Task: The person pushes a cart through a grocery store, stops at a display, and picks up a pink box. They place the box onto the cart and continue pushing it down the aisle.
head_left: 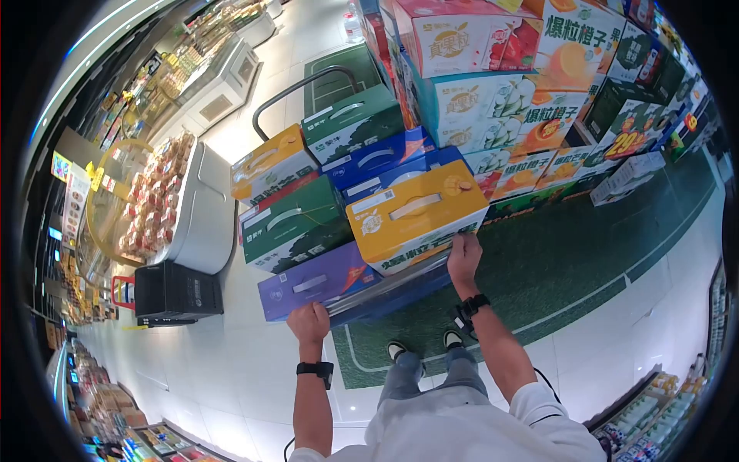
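Note:
My left hand [309, 322] is closed round one end of a grey bar [385, 289] at the near side of a loaded cart. Farther right, my right hand [464, 262] is closed at the bar's other end, beside a yellow drink carton [416, 212] with a carry handle. A purple carton [312, 286] lies just beyond my left hand. Green cartons [292, 222], blue cartons [377, 156] and another yellow carton [271, 163] are stacked behind. At the far end stands the cart's dark hoop handle [304, 83]. My fingertips are partly hidden under the bar.
Tall stacks of juice and milk cartons [481, 108] rise at the right on a green mat [554, 254]. A white display case [202, 208] with packed food and a black crate [181, 292] stand at the left. White floor tiles [231, 362] run along the aisle.

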A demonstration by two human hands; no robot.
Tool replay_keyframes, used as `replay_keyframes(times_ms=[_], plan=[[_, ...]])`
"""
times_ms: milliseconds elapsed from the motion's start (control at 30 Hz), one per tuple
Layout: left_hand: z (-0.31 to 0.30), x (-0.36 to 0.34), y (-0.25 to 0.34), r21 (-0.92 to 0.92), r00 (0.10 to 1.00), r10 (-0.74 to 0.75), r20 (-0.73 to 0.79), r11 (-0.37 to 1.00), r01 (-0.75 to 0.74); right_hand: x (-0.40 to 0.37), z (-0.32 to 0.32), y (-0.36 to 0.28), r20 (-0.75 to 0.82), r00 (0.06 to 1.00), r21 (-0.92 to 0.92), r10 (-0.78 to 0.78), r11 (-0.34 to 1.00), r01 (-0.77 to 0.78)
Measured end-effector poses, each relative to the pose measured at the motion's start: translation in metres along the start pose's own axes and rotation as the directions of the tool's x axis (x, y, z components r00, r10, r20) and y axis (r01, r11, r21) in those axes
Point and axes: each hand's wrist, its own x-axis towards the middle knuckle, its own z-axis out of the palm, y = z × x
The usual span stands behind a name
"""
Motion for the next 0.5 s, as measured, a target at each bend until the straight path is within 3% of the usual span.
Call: replay_keyframes(times_ms=[100,233,300,500], plan=[[0.004,0.001,0.002,-0.016,0.994,0.041,-0.097,0.999,-0.042,0.000,0.001,-0.002,-0.038,0.998,-0.019,-0.052,0.998,0.052],[0.007,0.002,0.000,-0.025,0.995,0.039,-0.090,0.999,-0.042,0.001,0.000,0.002,-0.031,0.996,-0.010,-0.080,0.997,0.080],[0.007,0.004,0.000,-0.025,0.998,-0.058,0.009,0.998,0.058,0.006,-0.003,0.002,-0.002,0.998,0.004,-0.064,0.998,0.064],[-0.011,0.006,0.017,0.039,0.984,-0.107,0.142,0.994,0.102,0.010,-0.012,0.010,0.139,0.990,0.022,-0.027,0.999,0.024]])
